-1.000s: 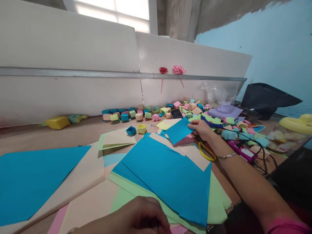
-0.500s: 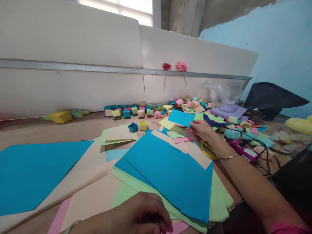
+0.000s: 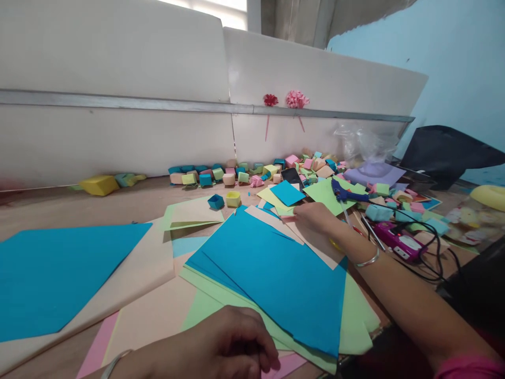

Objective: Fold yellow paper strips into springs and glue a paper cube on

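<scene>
Low in the view my left hand (image 3: 240, 339) rests with curled fingers over the front edge of the paper stack, and I see nothing in it. My right hand (image 3: 315, 218) is at the pile of small cut papers, fingers together at the edge of a pink paper (image 3: 289, 217); its fingertips are partly hidden. Just beyond lies a blue paper square (image 3: 288, 193) on a yellow paper (image 3: 272, 198). A large blue sheet (image 3: 272, 279), on green sheets, spreads between my hands. A peach strip (image 3: 272, 223) lies across its far edge.
Small folded paper boxes (image 3: 205, 179) line the wall. A blue glue gun (image 3: 347, 193) lies on a green sheet (image 3: 321, 196) beyond my right hand. Nearby are a black phone (image 3: 291, 177) and a purple power strip (image 3: 398, 240) with cables. Another blue sheet (image 3: 67, 279) lies left.
The blue paper piece has left my right hand and lies on the pile. That hand has moved slightly nearer and left, to the pink paper. My left hand stays put.
</scene>
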`<move>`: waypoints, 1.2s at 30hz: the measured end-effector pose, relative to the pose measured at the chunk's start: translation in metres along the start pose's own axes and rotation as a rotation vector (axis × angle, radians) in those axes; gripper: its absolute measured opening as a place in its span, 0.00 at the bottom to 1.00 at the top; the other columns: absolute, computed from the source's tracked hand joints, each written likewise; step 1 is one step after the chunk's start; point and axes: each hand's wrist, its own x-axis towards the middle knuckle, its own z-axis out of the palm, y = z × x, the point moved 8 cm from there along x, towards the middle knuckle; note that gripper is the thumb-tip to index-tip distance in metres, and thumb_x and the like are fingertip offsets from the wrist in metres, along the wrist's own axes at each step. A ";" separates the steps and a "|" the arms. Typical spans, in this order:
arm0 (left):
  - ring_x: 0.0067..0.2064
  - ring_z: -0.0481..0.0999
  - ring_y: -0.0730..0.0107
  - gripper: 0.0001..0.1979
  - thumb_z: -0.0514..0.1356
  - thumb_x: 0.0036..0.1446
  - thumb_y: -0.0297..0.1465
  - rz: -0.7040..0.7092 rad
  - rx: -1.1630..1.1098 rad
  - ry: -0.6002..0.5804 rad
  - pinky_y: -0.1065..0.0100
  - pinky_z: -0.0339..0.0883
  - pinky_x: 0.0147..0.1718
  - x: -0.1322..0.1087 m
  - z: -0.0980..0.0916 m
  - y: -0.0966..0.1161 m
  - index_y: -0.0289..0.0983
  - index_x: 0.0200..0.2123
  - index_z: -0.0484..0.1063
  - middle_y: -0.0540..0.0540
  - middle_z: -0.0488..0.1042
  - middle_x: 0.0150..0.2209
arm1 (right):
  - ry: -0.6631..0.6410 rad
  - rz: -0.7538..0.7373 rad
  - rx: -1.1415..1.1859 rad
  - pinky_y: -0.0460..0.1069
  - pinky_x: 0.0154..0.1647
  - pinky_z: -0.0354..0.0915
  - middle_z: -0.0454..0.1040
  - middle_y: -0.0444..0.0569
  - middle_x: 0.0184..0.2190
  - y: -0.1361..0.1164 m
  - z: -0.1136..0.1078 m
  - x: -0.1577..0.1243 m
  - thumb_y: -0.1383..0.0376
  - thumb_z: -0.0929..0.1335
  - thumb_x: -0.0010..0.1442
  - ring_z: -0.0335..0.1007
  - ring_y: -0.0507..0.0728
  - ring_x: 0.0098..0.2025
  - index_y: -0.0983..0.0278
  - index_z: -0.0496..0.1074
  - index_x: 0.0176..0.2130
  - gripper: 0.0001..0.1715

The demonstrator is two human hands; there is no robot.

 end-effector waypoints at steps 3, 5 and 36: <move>0.41 0.74 0.69 0.17 0.57 0.52 0.23 -0.004 -0.032 0.009 0.72 0.68 0.40 0.000 -0.001 -0.003 0.41 0.43 0.78 0.47 0.74 0.41 | 0.140 -0.010 0.099 0.49 0.40 0.58 0.75 0.55 0.32 0.000 -0.020 -0.003 0.69 0.67 0.55 0.68 0.61 0.41 0.65 0.71 0.25 0.07; 0.39 0.74 0.71 0.18 0.57 0.50 0.22 -0.002 -0.073 0.022 0.72 0.69 0.39 0.000 -0.001 -0.004 0.42 0.42 0.78 0.48 0.74 0.41 | 0.245 -0.011 0.214 0.50 0.42 0.59 0.74 0.54 0.36 0.000 -0.035 -0.005 0.67 0.66 0.56 0.67 0.59 0.42 0.64 0.72 0.29 0.06; 0.21 0.63 0.78 0.20 0.68 0.46 0.42 -0.046 -0.409 0.818 0.75 0.52 0.19 -0.009 -0.076 -0.052 0.33 0.37 0.74 0.49 0.72 0.24 | -0.372 0.103 1.042 0.43 0.20 0.53 0.65 0.40 0.21 -0.104 0.057 -0.048 0.57 0.71 0.50 0.56 0.46 0.21 0.66 0.68 0.27 0.14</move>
